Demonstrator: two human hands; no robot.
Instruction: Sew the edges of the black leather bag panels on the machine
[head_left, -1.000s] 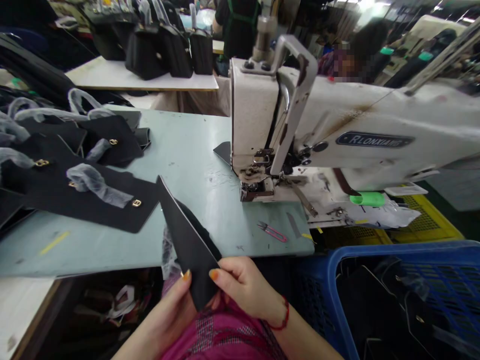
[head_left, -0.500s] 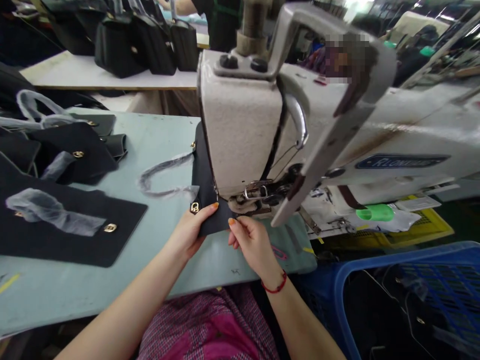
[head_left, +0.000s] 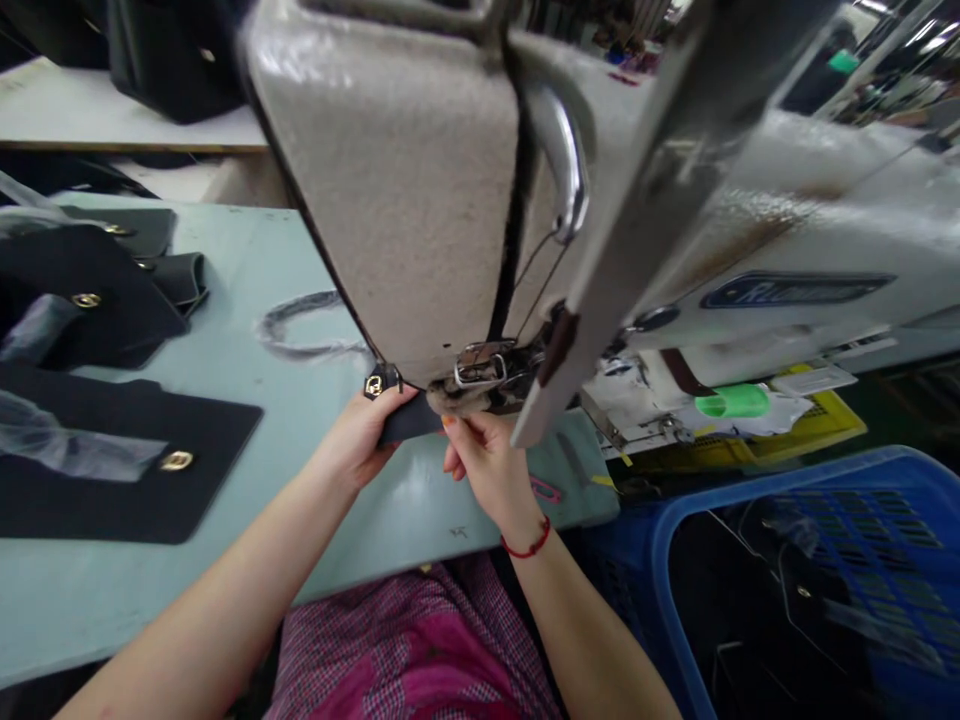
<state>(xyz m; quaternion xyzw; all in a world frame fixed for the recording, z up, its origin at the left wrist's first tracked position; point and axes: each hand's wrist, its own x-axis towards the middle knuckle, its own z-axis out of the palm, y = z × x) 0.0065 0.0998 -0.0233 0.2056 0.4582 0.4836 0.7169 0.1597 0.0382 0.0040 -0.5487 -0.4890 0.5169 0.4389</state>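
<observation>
A black bag panel (head_left: 411, 421) lies under the head of a white industrial sewing machine (head_left: 397, 190), which hides most of it. My left hand (head_left: 358, 432) grips the panel's near left edge, thumb on top, beside a gold-coloured buckle (head_left: 373, 386). From the panel's left side loops a handle wrapped in clear plastic (head_left: 281, 338). With thumb and fingers pinched together, my right hand (head_left: 484, 452) holds the panel's right edge close to the presser foot (head_left: 459, 396). A red bracelet (head_left: 529, 540) circles the right wrist.
More black bag panels (head_left: 135, 500) with wrapped handles lie on the pale green table (head_left: 315, 570) at left. A blue basket (head_left: 664, 560) holding black pieces stands at right. Pink snips (head_left: 545, 489) lie beside my right hand. Finished-looking black bags (head_left: 176, 60) stand on a white table behind.
My view has moved closer to the machine head, which looks larger and covers more of the panel. Both hands keep their hold at the panel's near edge.
</observation>
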